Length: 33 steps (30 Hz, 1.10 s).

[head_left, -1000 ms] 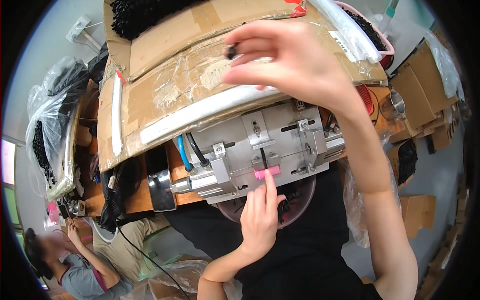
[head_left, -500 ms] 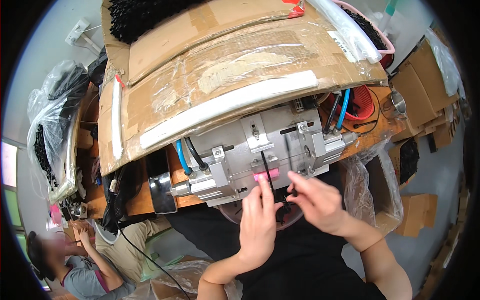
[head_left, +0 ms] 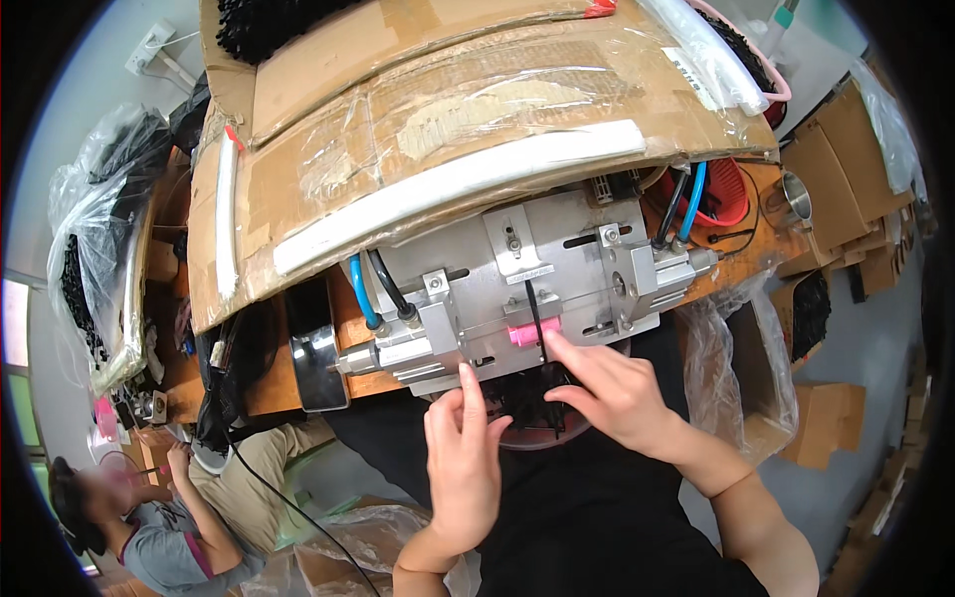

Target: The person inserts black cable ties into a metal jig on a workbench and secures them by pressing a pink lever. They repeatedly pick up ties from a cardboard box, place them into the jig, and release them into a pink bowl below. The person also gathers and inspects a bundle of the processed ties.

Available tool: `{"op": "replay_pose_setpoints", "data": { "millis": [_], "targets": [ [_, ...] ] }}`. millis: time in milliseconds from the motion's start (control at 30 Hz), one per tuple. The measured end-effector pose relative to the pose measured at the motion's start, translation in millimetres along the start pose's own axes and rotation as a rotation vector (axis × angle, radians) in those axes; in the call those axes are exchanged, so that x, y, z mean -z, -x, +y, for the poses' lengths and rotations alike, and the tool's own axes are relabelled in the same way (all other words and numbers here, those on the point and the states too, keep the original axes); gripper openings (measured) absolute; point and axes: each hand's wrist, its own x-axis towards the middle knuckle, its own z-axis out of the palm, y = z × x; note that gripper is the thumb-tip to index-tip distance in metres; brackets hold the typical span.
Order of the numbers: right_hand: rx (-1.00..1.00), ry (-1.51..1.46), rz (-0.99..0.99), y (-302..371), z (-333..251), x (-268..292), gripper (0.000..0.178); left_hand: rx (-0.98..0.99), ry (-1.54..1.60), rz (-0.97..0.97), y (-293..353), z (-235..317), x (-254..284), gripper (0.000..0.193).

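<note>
A metal fixture (head_left: 468,263) lies on the bench in front of me. A thin black rod-like piece (head_left: 534,301) runs down from its middle bracket, across a small pink block (head_left: 523,335). My right hand (head_left: 622,403) has its index fingertip at the pink block beside the black piece; its thumb is apart, lower down. My left hand (head_left: 462,468) is empty, index finger stretched toward the fixture's front edge and thumb apart. Below the fixture, a clear tub (head_left: 569,434) holds black pieces, partly hidden by my right hand.
A large cardboard box (head_left: 328,169) overhangs the fixture. Blue hoses (head_left: 364,294) and black hoses join its side cylinders. A black phone-like slab (head_left: 316,353) lies left, a red basket (head_left: 731,199) back right. A plastic-lined carton (head_left: 761,373) stands right. Another person (head_left: 189,537) sits lower left.
My left hand has moved left and down, away from the pink block. The dark stick blurred above my right hand is gone from there, and that hand's index finger has come to the block.
</note>
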Motion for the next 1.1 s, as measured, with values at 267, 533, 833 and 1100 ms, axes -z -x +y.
{"op": "replay_pose_setpoints", "data": {
  "millis": [267, 533, 833, 1100],
  "targets": [
    [0.142, 0.252, -0.490, 103.4, 68.8, -30.7, 0.033, 0.213, -0.214, -0.202, 23.6, -113.2, -25.8, 0.022],
    [0.114, 0.149, -0.564, 63.9, 114.2, -135.0, 0.049, 0.367, -0.307, -0.155, -3.4, -245.4, -101.4, 0.033],
    [0.523, 0.172, -0.419, 52.7, 104.6, -104.0, 0.028, 0.513, -0.288, -0.288, 29.4, -254.0, -128.5, 0.024],
    [-0.375, -0.798, -0.342, 84.9, 64.1, -64.8, 0.020, 0.518, -0.270, -0.176, 35.8, -183.3, -87.0, 0.020]
  ]
}}
